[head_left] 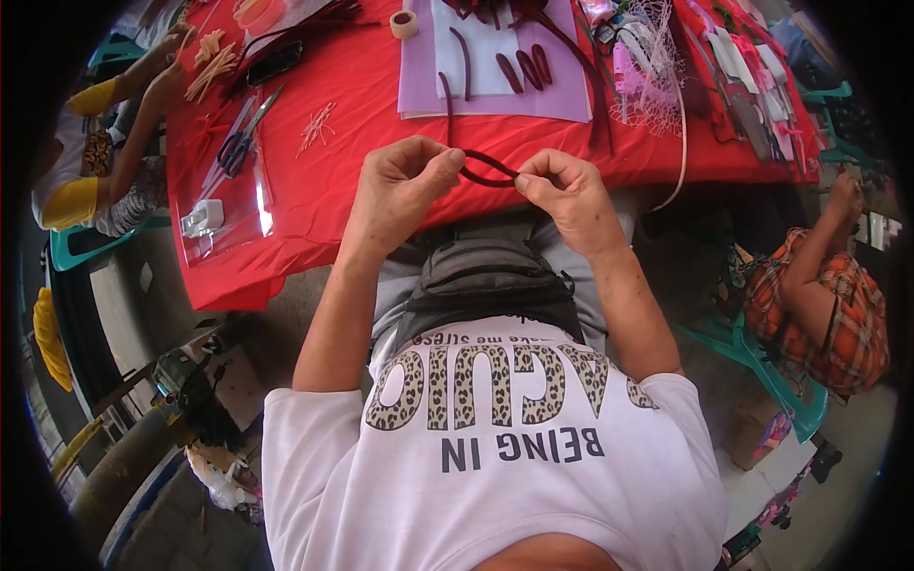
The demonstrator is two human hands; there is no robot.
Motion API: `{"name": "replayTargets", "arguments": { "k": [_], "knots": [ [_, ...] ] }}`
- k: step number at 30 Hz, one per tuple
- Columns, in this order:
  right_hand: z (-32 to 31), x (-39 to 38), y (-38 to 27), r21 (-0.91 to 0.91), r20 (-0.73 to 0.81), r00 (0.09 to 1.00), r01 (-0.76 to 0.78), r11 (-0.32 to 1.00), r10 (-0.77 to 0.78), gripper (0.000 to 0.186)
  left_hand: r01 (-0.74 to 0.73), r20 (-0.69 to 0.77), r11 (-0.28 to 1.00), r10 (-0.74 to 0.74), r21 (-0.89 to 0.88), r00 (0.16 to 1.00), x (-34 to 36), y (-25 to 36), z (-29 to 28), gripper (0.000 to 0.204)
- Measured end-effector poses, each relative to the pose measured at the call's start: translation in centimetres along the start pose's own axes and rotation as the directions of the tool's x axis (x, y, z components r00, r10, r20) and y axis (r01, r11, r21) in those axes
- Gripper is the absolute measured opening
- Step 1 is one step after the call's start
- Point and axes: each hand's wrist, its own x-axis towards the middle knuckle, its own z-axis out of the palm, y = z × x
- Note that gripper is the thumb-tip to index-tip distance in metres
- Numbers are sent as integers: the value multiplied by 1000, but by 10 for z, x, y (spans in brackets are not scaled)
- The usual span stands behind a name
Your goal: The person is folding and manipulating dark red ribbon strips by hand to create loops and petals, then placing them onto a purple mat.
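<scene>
Between my hands, over the near edge of the red-covered table, a dark maroon fuzzy strip (pixel 487 179) forms an elongated loop. My left hand (pixel 409 186) pinches its left end between thumb and fingers. My right hand (pixel 562 200) grips the right end in a pinch. Just beyond them, a purple sheet (pixel 557 95) carries a white sheet (pixel 446 57), with several short maroon pieces (pixel 507 71) lying on it and a long strip reaching down near my left hand.
The red cloth (pixel 343 209) holds scissors (pixel 238 143), a clear plastic bag (pixel 224 238), wooden sticks (pixel 214 71), a dark phone (pixel 274 62), tape (pixel 404 25) and pink craft materials (pixel 633 76). Other people sit at left (pixel 81 171) and right (pixel 819 295); a black waist bag (pixel 486 281) is at my lap.
</scene>
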Motion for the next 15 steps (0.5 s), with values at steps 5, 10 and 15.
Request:
{"name": "replayTargets", "arguments": {
  "k": [5, 10, 15],
  "knots": [
    [3, 5, -5, -18, -73, 996, 54, 998, -55, 5, -177, -207, 983, 164, -45, 965, 4, -7, 16, 18],
    [23, 18, 3, 38, -202, 968, 161, 986, -150, 7, -371, -443, 928, 322, -25, 836, 20, -6, 34, 15],
    [35, 25, 10, 95, -258, 953, 188, 978, -158, 6, -390, -502, 920, 348, 23, 791, 34, -13, 30, 16]
  ]
}}
